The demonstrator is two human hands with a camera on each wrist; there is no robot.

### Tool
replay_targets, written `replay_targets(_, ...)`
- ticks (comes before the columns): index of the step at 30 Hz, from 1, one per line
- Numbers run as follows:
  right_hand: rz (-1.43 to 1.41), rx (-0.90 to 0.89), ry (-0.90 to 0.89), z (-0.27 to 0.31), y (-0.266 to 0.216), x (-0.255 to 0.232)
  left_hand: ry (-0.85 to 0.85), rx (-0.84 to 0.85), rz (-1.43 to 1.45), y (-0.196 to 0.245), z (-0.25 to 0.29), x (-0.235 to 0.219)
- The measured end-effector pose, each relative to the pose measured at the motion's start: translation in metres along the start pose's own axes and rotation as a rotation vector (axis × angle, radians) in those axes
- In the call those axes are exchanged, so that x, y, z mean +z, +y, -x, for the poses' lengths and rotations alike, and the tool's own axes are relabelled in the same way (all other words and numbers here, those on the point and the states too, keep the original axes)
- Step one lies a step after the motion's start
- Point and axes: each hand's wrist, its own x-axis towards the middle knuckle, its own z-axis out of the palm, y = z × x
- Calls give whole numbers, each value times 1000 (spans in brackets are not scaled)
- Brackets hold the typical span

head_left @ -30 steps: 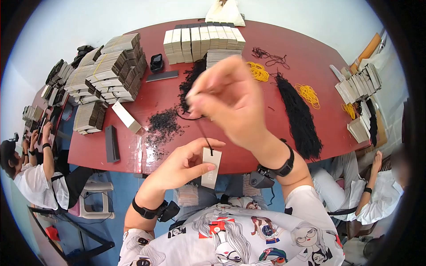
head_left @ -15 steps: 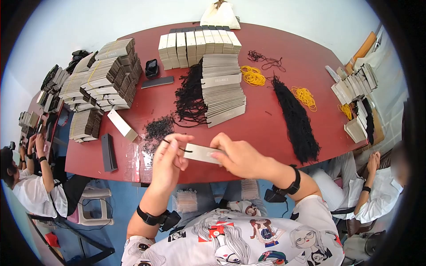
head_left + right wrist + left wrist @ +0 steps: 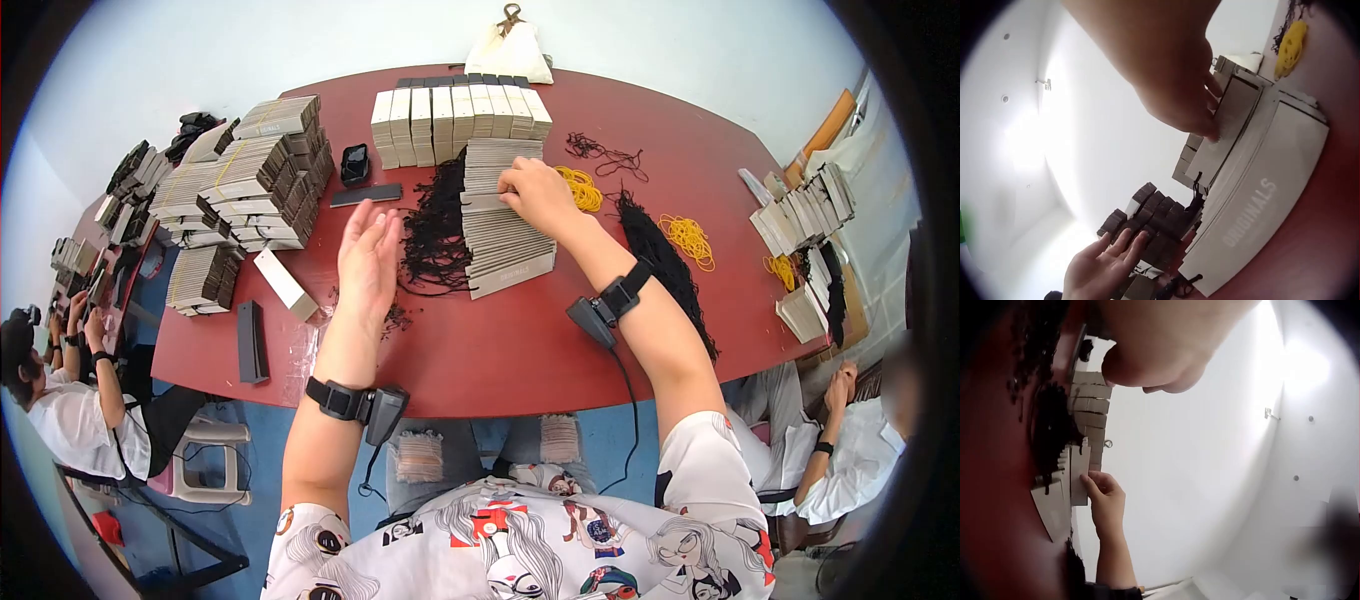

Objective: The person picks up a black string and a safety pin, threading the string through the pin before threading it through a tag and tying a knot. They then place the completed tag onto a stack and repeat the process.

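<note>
My right hand [image 3: 541,196] pinches a pale tag [image 3: 1080,481] with a black string at its end, at the long row of strung tags [image 3: 510,250]. In the right wrist view its fingertips lie on the tag's face [image 3: 1229,125], behind a front tag [image 3: 1257,206] lettered ORIGINALS. The row's black strings [image 3: 435,225] spill out to the left. My left hand [image 3: 369,262] is raised over the table left of those strings, palm up and fingers relaxed, holding nothing.
Stacked tag bundles [image 3: 245,180] stand at the left, white-topped bundles [image 3: 460,120] behind the row. Yellow bands [image 3: 686,242] and a black string bundle [image 3: 655,250] lie at right. Other people sit at both sides.
The tag has moved from between my hands, near the table's front edge, up to the row with my right hand. My left hand has let go of the string and risen slightly.
</note>
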Motion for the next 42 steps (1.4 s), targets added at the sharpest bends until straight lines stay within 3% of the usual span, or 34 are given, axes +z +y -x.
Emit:
replay_targets(1, -44, 32, 12, -1, 0, 4, 4, 3, -2, 5, 5, -1)
replay_targets(4, -80, 64, 68, -3, 0, 12, 87, 250, -655, 18, 30, -13)
replay_targets(5, -61, 66, 116, -3, -1, 13, 92, 248, -660, 23, 40, -21)
replay_targets(7, -95, 94, 160, 3, -4, 5, -116, 137, -1132, 32, 61, -31)
replay_targets(8, -124, 123, 206, 7, -6, -3, -121, 135, -1134, 34, 72, -29)
replay_targets(9, -121, 127, 205, 13, -10, -17, -169, 216, -1420, 35, 83, -23)
replay_targets(10, -206, 256, 157, 21, -14, -35, -219, 298, -1703, 35, 91, -21)
replay_targets(11, -285, 386, 110, 31, -14, -48, -227, 295, -1695, 31, 94, -24)
replay_targets(14, -278, 444, 105, 72, 6, -77, -247, 478, -1788, 16, 92, -34)
replay_targets(17, -157, 617, -192, 109, 35, -96, -309, 610, -1875, 7, 91, -36)
replay_targets(21, -117, 673, -329, 141, 41, -91, -343, 649, -1965, -1, 92, -34)
replay_targets(23, 66, 723, -193, 151, 41, -94, -332, 654, -1942, -1, 94, -30)
replay_targets(27, 163, 883, -124, 172, 54, -111, -409, 687, -1919, -3, 90, -34)
replay_targets(29, -76, 903, -228, 191, 72, -102, -411, 686, -1925, -4, 91, -32)
replay_targets(34, -211, 925, -6, 205, 81, -105, -403, 662, -2010, -7, 90, -33)
replay_targets(37, -179, 906, 207, 207, 89, -116, -402, 662, -2012, -7, 90, -32)
replay_targets(42, -30, 855, 325, 188, 88, -157, -377, 705, -1940, -9, 90, -34)
